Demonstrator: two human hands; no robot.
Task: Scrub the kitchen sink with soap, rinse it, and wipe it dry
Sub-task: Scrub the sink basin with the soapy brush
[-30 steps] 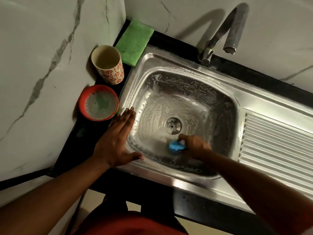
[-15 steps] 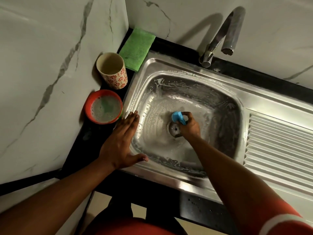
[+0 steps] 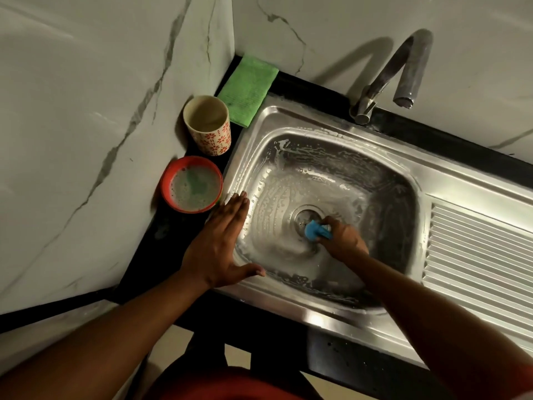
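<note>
The blue scrubber [image 3: 316,230] swings back from the far side of the drain [image 3: 304,216] to its near edge, circling it! The right hand [image 3: 344,241] has its fingers clamped round it. The left hand [image 3: 219,243] stays flat on the rim of the sink [image 3: 461,180], fingers straight and together. Suds coat the basin, so scrubbing looks well along and the rinse hasn't started.
</note>
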